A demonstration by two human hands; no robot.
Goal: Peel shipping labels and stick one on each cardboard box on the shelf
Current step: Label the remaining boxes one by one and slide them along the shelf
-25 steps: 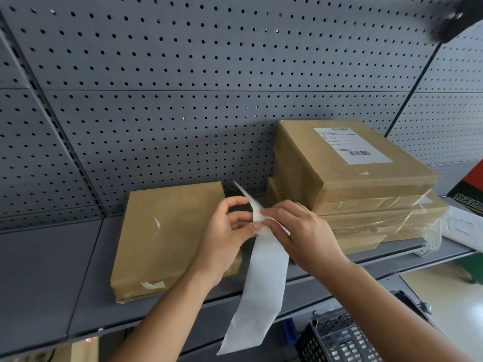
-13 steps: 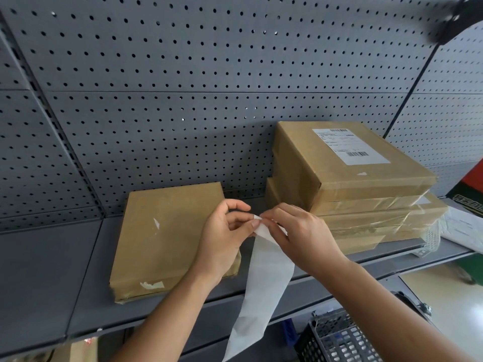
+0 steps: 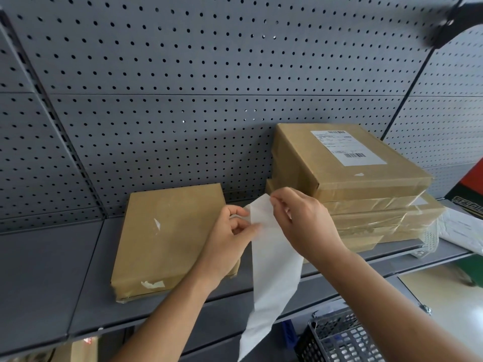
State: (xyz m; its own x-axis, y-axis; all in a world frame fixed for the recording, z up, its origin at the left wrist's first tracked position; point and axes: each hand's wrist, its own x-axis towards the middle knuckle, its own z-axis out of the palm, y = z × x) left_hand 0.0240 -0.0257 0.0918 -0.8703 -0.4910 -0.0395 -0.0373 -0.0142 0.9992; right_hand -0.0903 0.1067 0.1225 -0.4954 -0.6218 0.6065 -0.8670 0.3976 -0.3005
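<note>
Between my hands hangs a long white label strip (image 3: 271,267), reaching down past the shelf edge. My left hand (image 3: 230,244) pinches its upper left edge. My right hand (image 3: 303,220) pinches the top corner and holds it a little higher. A flat brown cardboard box (image 3: 164,236) without a label lies on the grey shelf (image 3: 52,278) just left of my hands. On the right stands a stack of brown boxes (image 3: 347,202); the top one carries a white shipping label (image 3: 347,147).
Grey pegboard (image 3: 183,74) backs the shelf. A grey plastic basket (image 3: 342,338) sits below at the lower right. White papers (image 3: 462,228) lie on the shelf's right end, beside a red and green carton (image 3: 470,189).
My right hand has lifted the strip's top corner up and to the right, spreading the top of the strip wider between my hands. The boxes have not moved.
</note>
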